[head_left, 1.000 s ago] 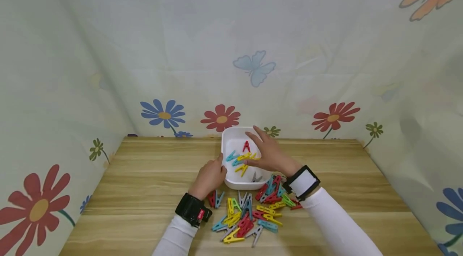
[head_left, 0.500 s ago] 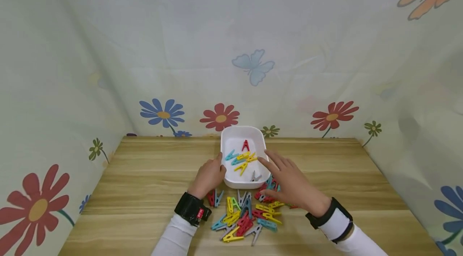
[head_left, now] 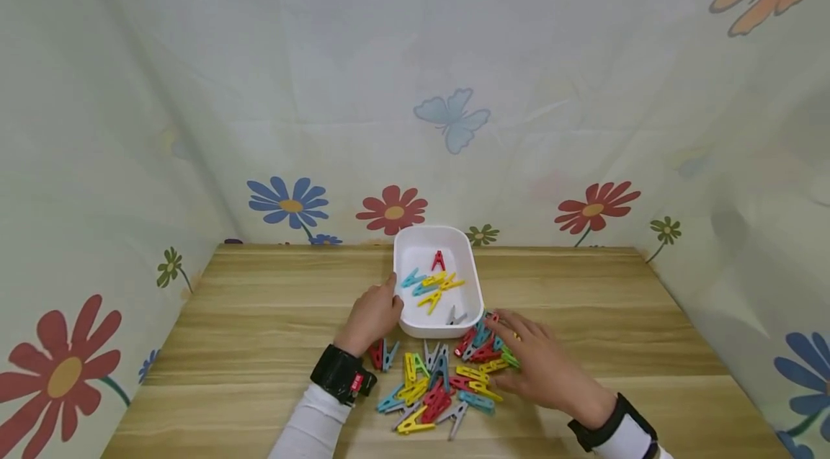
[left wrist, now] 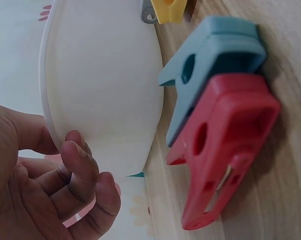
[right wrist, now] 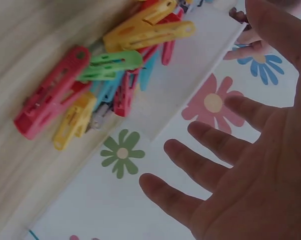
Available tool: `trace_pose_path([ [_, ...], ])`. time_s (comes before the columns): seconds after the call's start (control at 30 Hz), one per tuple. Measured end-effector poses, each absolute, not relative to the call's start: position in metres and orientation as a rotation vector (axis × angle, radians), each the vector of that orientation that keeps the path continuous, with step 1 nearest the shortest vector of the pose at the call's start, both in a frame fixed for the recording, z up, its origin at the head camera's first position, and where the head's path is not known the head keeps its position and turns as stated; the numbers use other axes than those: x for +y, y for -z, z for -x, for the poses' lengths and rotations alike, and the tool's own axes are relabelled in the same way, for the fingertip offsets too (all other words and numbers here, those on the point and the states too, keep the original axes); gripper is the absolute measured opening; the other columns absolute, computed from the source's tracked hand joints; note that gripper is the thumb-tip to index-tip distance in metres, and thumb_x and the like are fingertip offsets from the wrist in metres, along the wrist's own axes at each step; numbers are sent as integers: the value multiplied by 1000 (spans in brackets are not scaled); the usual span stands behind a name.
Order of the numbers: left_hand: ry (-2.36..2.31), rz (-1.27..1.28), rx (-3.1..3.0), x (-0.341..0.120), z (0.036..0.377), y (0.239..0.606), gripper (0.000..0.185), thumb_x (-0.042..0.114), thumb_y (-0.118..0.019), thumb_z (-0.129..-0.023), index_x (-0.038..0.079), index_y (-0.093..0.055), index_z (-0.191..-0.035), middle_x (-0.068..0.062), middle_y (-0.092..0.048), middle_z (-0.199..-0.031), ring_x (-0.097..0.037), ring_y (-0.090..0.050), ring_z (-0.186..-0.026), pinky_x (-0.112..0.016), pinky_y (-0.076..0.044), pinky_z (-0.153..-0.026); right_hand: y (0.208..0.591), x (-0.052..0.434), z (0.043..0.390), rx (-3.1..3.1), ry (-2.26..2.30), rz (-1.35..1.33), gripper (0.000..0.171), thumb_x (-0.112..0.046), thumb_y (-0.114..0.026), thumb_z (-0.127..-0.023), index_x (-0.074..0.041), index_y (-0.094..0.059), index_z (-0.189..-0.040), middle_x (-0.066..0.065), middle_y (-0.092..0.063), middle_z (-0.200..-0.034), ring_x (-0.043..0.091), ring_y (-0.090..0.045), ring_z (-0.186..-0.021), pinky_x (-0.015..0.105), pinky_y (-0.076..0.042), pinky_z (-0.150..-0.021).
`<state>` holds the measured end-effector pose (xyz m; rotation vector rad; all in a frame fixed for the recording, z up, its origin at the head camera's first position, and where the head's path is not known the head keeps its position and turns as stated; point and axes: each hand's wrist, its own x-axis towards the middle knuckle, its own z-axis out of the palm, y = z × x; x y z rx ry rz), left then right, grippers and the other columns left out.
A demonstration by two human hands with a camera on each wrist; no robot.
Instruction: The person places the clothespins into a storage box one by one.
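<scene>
The white plastic container [head_left: 431, 331] stands near the back of the table, with several clothespins [head_left: 433, 300] in red, yellow, blue and grey lying inside. My left hand [head_left: 371, 316] grips its left rim, thumb and curled fingers meeting at the edge in the left wrist view. Right of the container's front corner, my right hand [head_left: 543, 371] hovers at the loose clothespin pile, fingers spread and fairly straight with nothing between them. A green clothespin [right wrist: 115, 62] and a red clothespin [right wrist: 53, 92] lie near it. Parts of the pile are hidden behind the right fingers.
Loose clothespins [head_left: 415, 421] of several colours spread over the wooden table [head_left: 292, 286] in front of the container. Close to the left wrist lie a red clothespin [left wrist: 225, 150] and a blue-grey clothespin [left wrist: 215, 55]. Flower-printed cloth [head_left: 337, 48] encloses the back and sides.
My right hand has moved from over the container rightward and toward me, down to the loose pile. The left hand has kept its hold on the rim.
</scene>
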<state>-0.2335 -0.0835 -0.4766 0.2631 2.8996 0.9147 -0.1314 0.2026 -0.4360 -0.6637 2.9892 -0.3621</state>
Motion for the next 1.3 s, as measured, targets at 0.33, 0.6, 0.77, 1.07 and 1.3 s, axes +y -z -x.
trace_pose_path([
  [0.33, -919, -270, 2914, -83, 234, 477, 57, 21, -52, -100, -1, -37, -150, -11, -61, -85, -19, -50, -57, -29, -39, -52, 458, 208, 128, 2872, 371, 565, 75, -46, -78, -79, -18, -51, -144, 16, -40, -154, 44, -42, -137, 66, -34, -105],
  [0.6, -925, -273, 2912, -83, 234, 477, 57, 21, -51, -100, -1, -36, -150, -11, -61, -85, -19, -51, -56, -29, -39, -52, 470, 208, 129, 2877, 337, 656, 67, -34, -80, -78, -15, -57, -138, 17, -51, -143, 42, -54, -124, 60, -46, -96],
  [0.77, -932, -269, 2904, -84, 234, 478, 57, 21, -52, -100, -1, -36, -150, -11, -61, -87, -19, -50, -56, -28, -39, -52, 473, 208, 130, 2893, 335, 709, 63, -24, -82, -77, -15, -59, -135, 11, -57, -133, 34, -59, -116, 54, -51, -90],
  [1.07, -930, -259, 2896, -85, 234, 479, 57, 22, -51, -100, 0, -36, -150, -12, -62, -92, -20, -51, -58, -29, -40, -52, 475, 204, 130, 2903, 337, 652, 45, -14, -77, -81, -12, -62, -123, 10, -61, -120, 29, -65, -101, 50, -54, -85],
  [1.3, -930, -261, 2901, -85, 234, 479, 57, 22, -51, -100, 0, -36, -150, -12, -62, -93, -19, -51, -58, -28, -40, -52, 477, 204, 129, 2960, 281, 727, 28, -10, -73, -83, -14, -67, -110, -1, -60, -97, 14, -60, -79, 38, -53, -69],
])
